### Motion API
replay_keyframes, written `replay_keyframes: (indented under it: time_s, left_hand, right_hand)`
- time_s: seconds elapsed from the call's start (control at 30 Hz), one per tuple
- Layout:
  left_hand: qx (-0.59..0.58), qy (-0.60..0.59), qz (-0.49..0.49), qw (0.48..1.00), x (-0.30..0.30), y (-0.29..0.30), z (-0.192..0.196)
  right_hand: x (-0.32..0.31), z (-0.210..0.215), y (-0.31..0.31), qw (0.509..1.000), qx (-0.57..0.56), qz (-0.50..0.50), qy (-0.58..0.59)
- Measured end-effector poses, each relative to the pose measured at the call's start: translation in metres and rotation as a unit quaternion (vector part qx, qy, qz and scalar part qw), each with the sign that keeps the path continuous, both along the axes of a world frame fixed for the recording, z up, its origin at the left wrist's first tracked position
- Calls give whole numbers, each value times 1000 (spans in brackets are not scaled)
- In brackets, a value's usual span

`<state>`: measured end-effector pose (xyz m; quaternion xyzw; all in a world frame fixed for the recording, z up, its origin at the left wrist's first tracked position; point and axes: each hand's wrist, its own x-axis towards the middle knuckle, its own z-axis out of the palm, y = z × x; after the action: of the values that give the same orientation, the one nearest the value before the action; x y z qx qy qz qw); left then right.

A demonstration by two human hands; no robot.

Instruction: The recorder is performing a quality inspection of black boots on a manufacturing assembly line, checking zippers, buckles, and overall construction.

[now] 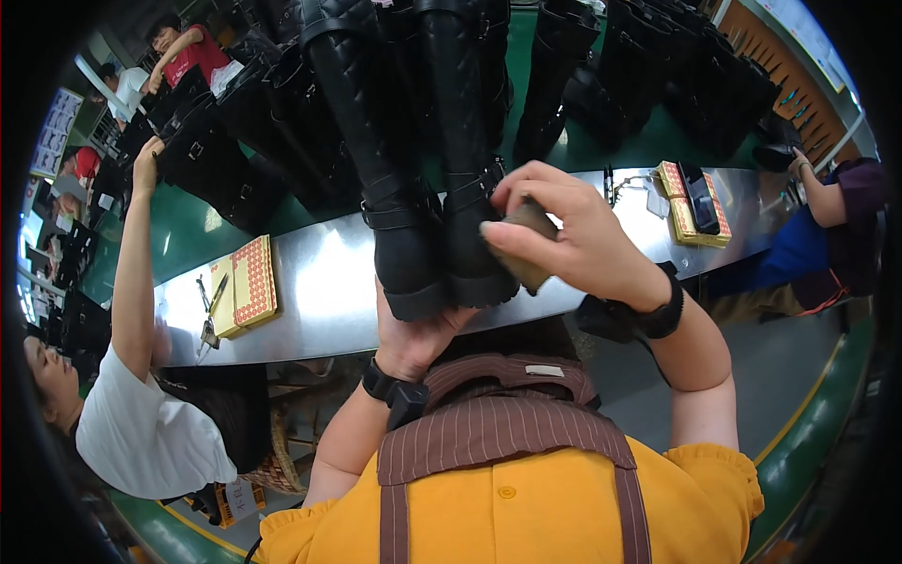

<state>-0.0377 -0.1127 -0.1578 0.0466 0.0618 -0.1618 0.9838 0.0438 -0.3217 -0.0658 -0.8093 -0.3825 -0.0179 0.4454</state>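
A pair of tall black boots stands tilted in front of me, a left boot and a right boot, with quilted shafts, buckled ankle straps and thick ridged soles. My left hand holds them from below at the heels; its fingers are partly hidden behind the soles. Beside the right boot's ankle, my right hand pinches an olive-brown pad between thumb and fingers. Whether it is cloth or sponge I cannot tell. The pad is close to the boot; contact is unclear.
Several black boots line the green table behind a metal ledge. Patterned yellow pads with pens lie left; a phone rests on another stack right. A co-worker in white reaches up at left; another person's arm is at right.
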Motion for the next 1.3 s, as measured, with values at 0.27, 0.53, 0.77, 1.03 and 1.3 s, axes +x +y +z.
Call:
replay_keyframes:
  time_s: [0.27,0.53,0.77,1.03,1.3]
  left_hand:
    - [-61,-8,-11,998,-6,9,-7]
    - [-37,-19,-13,999,-14,15,-22]
    - [-9,23,5,1000,-16,14,-23]
    - [-34,3,-13,999,-18,17,-24]
    - [-66,-7,-37,997,-22,29,-46]
  right_hand:
    - [17,-5,-1,997,23,-72,27]
    - [19,-9,9,961,-191,-188,68]
    - [11,-31,-9,995,-41,21,86]
    - [66,-138,-109,849,-442,-272,99]
    - [47,-121,-89,938,-211,-245,-129]
